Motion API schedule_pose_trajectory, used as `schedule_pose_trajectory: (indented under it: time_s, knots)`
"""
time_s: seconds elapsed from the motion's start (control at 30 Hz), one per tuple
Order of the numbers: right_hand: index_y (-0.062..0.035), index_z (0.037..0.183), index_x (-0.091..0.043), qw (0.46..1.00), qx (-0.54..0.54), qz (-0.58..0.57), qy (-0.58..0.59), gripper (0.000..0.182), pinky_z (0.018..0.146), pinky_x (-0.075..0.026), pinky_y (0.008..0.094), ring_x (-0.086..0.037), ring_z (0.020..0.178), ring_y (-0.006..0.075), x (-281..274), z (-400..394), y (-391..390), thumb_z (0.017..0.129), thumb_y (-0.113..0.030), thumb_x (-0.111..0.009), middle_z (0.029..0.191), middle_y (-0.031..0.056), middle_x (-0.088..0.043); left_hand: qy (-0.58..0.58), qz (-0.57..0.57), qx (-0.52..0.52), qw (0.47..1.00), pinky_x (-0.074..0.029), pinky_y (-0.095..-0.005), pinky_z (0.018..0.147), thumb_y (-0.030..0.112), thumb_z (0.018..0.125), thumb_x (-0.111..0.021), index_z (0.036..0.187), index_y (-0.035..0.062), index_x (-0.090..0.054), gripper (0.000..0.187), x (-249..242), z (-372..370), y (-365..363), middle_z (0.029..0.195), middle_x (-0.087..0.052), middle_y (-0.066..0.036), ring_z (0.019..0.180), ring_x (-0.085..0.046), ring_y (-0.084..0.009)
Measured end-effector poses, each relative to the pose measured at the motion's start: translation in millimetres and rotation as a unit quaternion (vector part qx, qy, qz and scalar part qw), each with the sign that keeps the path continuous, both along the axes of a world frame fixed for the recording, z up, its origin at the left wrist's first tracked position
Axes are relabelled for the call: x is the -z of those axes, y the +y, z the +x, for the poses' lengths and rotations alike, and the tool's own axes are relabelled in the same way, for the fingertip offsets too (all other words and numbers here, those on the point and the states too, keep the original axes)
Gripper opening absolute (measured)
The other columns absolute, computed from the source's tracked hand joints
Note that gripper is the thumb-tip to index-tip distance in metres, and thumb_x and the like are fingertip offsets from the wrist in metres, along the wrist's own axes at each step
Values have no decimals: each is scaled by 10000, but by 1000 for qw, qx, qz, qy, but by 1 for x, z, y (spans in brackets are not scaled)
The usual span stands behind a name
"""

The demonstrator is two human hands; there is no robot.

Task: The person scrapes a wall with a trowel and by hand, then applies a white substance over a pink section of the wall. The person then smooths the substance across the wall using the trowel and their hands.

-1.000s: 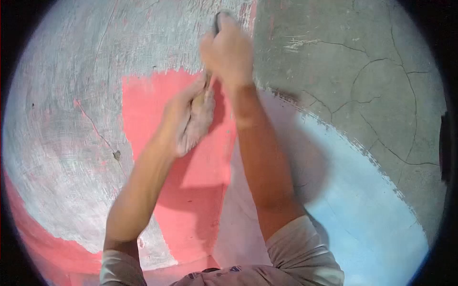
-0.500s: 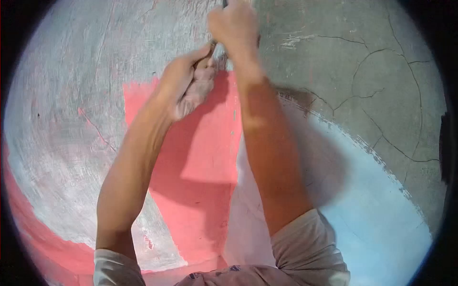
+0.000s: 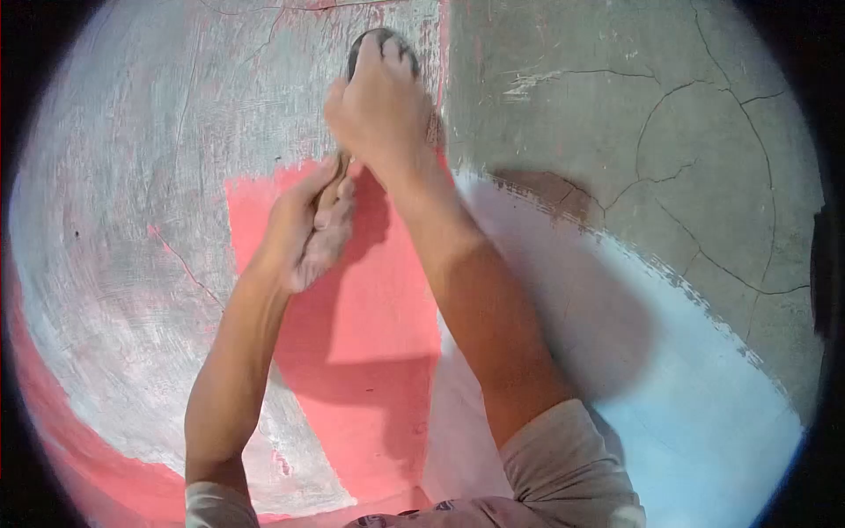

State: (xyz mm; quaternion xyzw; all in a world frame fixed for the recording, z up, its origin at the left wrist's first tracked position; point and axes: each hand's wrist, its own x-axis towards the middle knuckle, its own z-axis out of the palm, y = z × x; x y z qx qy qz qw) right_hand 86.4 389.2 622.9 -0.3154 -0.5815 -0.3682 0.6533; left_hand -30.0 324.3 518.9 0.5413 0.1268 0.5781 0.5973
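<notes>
My right hand (image 3: 383, 110) has its fingers wrapped over a dark rounded tool (image 3: 356, 55) against the pale grey wall, just above the pink patch. Below and to the left, my left hand (image 3: 319, 224) is closed round a thin brown handle (image 3: 334, 172), which runs up toward my right wrist. Whether the handle and the dark tool are one piece, I cannot tell. Beneath both forearms lies the pink painted area (image 3: 361, 326), with a ragged upper edge.
A light blue painted area (image 3: 695, 378) spreads at the lower right. Above it is bare grey-green wall (image 3: 563, 114) with several cracks. A curved pink band (image 3: 106, 471) runs along the lower left. Shadows of the arms fall on the wall.
Both hands have moved down and to the left, still close together. More of the dark tool shows above my right hand's fingers.
</notes>
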Motion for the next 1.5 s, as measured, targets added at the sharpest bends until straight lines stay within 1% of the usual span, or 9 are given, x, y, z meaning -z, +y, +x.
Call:
schedule_pose_trajectory:
  time_s: [0.17, 0.33, 0.83, 0.87, 1.07, 1.23, 1.3, 1.4, 1.5]
  knots:
    - [170, 1328, -503, 979, -145, -141, 2, 615, 1064, -497, 545, -574, 1269, 518, -40, 22, -31, 860, -206, -639, 1305, 373, -601, 35, 0, 120, 992, -257, -217, 274, 371, 1140, -460, 921, 115, -542, 347, -57, 0, 13, 596, -419, 64, 364, -321, -55]
    - [213, 1426, -424, 990, -32, -136, -26, 764, 1081, -382, 770, -486, 1342, 609, 7, -2, -18, 873, -258, -660, 1457, 450, -457, 13, -29, 119, 992, -278, -226, 265, 361, 1138, -468, 939, 105, -570, 341, -14, -9, -1, 586, -437, 40, 347, -320, -68]
    - [138, 1300, -589, 976, -43, -211, -12, 487, 979, -543, 576, -662, 1139, 541, -49, 23, -47, 948, -195, -537, 1224, 398, -664, 52, -21, 141, 988, -270, -198, 270, 366, 1144, -453, 922, 74, -583, 390, -70, -22, 7, 603, -439, 60, 354, -337, -41]
    - [231, 1508, -336, 972, -153, -174, 34, 850, 1107, -344, 771, -442, 1383, 632, -35, 11, -20, 883, -250, -654, 1461, 475, -427, 50, -22, 109, 993, -273, -200, 269, 369, 1143, -455, 915, 78, -585, 393, -57, -21, 1, 600, -437, 62, 354, -341, -42]
    - [198, 1384, -485, 985, -122, -117, 21, 708, 1069, -432, 703, -543, 1285, 583, -28, 15, -1, 855, -236, -667, 1392, 447, -510, 65, 25, 94, 993, -336, -188, 264, 335, 1151, -446, 1068, 25, -575, 346, -38, -19, 17, 803, -678, -46, 409, -539, -66]
    - [147, 1278, -590, 987, -75, -141, -17, 531, 1001, -555, 528, -671, 1159, 519, -51, 22, -15, 894, -218, -627, 1185, 386, -673, 23, -11, 88, 996, -286, -200, 275, 335, 1160, -426, 992, 49, -584, 368, -68, -2, 5, 702, -530, 14, 390, -327, -40]
    - [140, 1309, -568, 997, -54, -14, 62, 571, 989, -549, 584, -638, 1207, 536, 8, 3, 2, 885, -234, -650, 1275, 392, -629, -72, -118, -114, 984, -264, -218, 275, 339, 1163, -420, 980, 61, -590, 374, -28, 28, -29, 671, -476, 31, 398, -258, -36]
    - [164, 1365, -500, 999, -42, -18, 26, 645, 1014, -479, 681, -554, 1271, 586, 45, 0, 5, 888, -240, -656, 1367, 425, -536, 12, -59, 120, 991, -334, -213, 270, 345, 1164, -416, 991, 67, -593, 373, 35, -18, 7, 673, -523, 24, 376, -360, -37]
    - [203, 1440, -423, 988, -115, -104, 14, 698, 1070, -406, 725, -482, 1352, 602, 4, 18, -10, 921, -226, -609, 1455, 465, -454, 20, -31, 61, 997, -330, -206, 261, 360, 1163, -414, 983, 66, -588, 386, -16, 2, 16, 642, -515, 25, 359, -389, -43]
